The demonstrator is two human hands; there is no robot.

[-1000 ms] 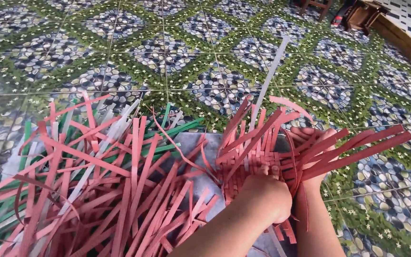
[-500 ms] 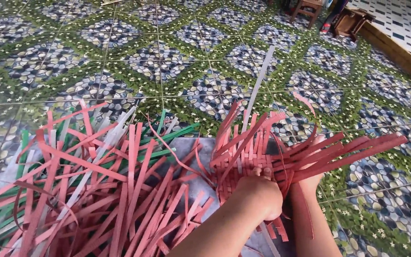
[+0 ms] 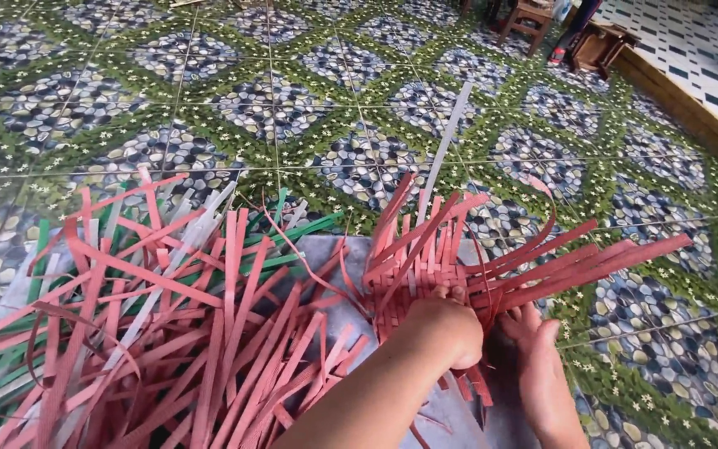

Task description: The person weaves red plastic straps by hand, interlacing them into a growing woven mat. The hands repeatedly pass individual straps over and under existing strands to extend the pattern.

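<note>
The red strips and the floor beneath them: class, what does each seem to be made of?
Red strips: flat, thin, bendy bands, matt with a faint sheen, probably plastic strapping, possibly dyed cane. They curl and spring without creasing.
Floor: glossy ceramic tiles, judging by the straight grout lines and the printed pebble and flower pattern.
</note>
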